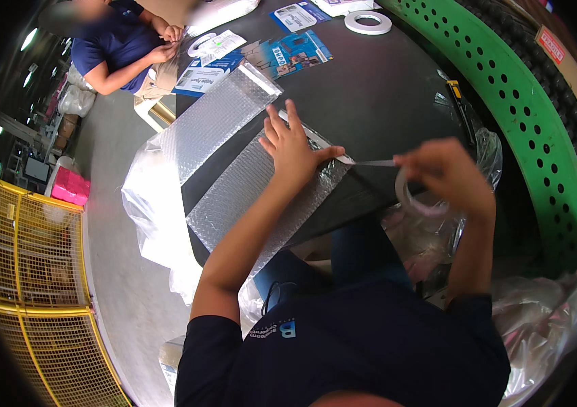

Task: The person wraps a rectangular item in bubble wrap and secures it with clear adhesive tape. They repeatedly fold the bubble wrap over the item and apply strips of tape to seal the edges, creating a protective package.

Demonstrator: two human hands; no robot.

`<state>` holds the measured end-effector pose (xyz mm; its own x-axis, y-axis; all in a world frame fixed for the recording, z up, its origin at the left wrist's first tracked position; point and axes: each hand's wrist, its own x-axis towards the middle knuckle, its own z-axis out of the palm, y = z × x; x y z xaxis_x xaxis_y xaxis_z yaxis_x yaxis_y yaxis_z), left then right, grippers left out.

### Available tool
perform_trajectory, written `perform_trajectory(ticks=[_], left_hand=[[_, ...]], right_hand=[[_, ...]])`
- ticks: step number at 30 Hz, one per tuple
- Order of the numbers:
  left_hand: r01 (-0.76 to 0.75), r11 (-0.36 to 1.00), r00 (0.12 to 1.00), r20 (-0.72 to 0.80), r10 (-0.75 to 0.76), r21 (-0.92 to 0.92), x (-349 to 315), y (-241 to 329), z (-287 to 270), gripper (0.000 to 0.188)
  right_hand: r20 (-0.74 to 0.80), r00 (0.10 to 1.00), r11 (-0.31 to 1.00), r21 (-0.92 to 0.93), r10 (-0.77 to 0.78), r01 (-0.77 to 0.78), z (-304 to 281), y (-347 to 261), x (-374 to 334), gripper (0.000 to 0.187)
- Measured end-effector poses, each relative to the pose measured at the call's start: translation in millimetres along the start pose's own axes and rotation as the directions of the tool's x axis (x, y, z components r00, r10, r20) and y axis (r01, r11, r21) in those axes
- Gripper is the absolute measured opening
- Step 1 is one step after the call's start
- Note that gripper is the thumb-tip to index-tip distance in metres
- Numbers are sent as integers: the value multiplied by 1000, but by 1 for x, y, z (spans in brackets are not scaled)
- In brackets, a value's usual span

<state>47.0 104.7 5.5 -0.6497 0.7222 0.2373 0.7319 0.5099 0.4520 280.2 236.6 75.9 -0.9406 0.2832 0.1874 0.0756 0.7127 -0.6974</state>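
— Fingers [292, 117] of the left hand [293, 149] first: how do they stand?

— Spread wide, laid over the near pouch [234, 197] and gripping nothing that I can see. The thumb points to three o'clock, along the pouch's edge, just beside the end of a thin strip [373, 163].

— And the right hand [450, 178]?

— At three o'clock from the left one, and blurred. Its thumb and forefinger look pinched on the strip, which runs straight between them and the pouch's corner.

— Where is the roll [408, 205]?

— At eight o'clock on the right hand, hanging just below those fingertips. How the other fingers hold it, I cannot tell.

— How does the near pouch lie?

— Flat on the black table [370, 102], reaching toward seven o'clock from the left hand, partly under the forearm. The far pouch [215, 121] lies at ten o'clock, with a strip-free gap of table between the two.

— What else?

— Blue leaflets [302, 57] at twelve o'clock and a second roll [368, 30] at one. A yellow-and-black knife [457, 95] lies at twelve from the right hand, near the green rail [516, 112].

— Anyone about?

— One co-worker [115, 57] at ten o'clock, hands close together; what they hold is too small to tell.
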Motion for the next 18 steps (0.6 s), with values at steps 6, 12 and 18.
perform_trajectory(ticks=[6, 12, 18], left_hand=[[-223, 906, 972, -6, 237, -359, 20, -9, 8, 21], [-112, 819, 959, 155, 238, -563, 22, -29, 10, 18], [-94, 839, 967, 149, 204, -535, 25, -26, 15, 27]], right_hand=[[374, 904, 978, -119, 205, -172, -39, 78, 106, 19], [43, 953, 928, -221, -299, 301, 20, 59, 107, 18], [-46, 927, 908, -229, -371, 352, 73, 50, 95, 9]])
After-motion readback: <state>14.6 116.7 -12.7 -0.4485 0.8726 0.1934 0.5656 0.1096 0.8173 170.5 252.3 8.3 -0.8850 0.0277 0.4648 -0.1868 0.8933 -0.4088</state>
